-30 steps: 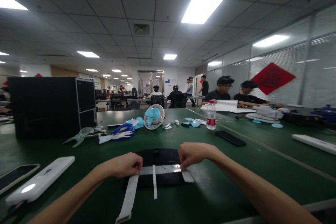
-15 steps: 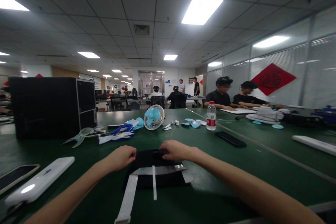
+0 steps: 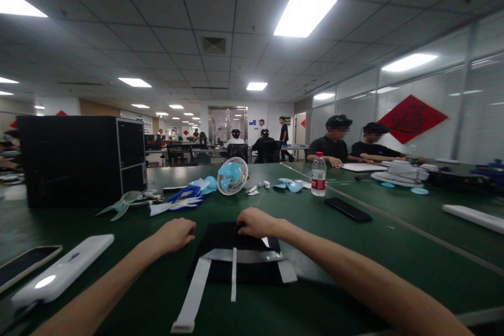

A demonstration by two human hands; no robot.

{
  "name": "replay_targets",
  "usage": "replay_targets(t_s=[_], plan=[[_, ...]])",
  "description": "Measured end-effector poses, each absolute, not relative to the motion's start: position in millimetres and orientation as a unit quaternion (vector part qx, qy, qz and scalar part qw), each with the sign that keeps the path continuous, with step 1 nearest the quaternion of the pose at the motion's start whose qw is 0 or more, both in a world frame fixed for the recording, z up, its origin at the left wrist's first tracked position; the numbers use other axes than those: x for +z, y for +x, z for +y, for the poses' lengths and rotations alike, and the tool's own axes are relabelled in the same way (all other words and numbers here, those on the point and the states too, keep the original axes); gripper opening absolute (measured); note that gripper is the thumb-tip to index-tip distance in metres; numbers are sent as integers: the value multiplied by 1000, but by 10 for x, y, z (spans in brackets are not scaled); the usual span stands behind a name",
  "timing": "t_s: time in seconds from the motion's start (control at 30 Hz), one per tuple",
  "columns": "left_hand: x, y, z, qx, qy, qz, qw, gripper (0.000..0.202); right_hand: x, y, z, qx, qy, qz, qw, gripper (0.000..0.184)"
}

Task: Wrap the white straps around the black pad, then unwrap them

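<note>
A flat black pad (image 3: 230, 271) lies on the green table (image 3: 354, 252) in front of me, with white and silvery straps (image 3: 242, 256) laid across its near half. My right hand (image 3: 254, 221) rests on the pad's far edge, fingers curled down onto it. My left hand (image 3: 175, 234) sits on the table just left of the pad's far corner, fingers curled under; what they hold, if anything, is hidden. One long white strap (image 3: 191, 299) trails off the pad toward me.
A black box (image 3: 81, 160) stands at left. A white power bank (image 3: 63, 272) and a phone (image 3: 25, 262) lie near left. Gloves (image 3: 177, 200), a small fan (image 3: 232, 175), a water bottle (image 3: 318, 174) and another phone (image 3: 348, 209) lie farther out. Two people sit at right.
Both hands have let go of the silvery strap and moved away from me to the pad's far edge. The view has shifted slightly.
</note>
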State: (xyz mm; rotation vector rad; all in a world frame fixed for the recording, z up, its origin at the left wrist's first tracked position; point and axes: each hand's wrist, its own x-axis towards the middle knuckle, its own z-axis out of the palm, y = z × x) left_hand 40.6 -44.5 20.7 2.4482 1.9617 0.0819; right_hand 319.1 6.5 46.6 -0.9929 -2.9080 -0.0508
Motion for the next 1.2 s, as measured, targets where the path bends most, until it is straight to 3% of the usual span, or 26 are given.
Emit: replay_targets(t_s=[0.3, 0.57, 1.2], plan=[[222, 434, -498, 17, 780, 625, 12, 21, 641, 4264, 599, -74, -494, -855, 138, 25], [137, 395, -429, 22, 787, 616, 14, 21, 492, 5425, 1062, -51, -681, -718, 132, 21], [195, 426, -517, 15, 787, 616, 15, 24, 363, 5687, 1110, -14, -748, -658, 83, 26]])
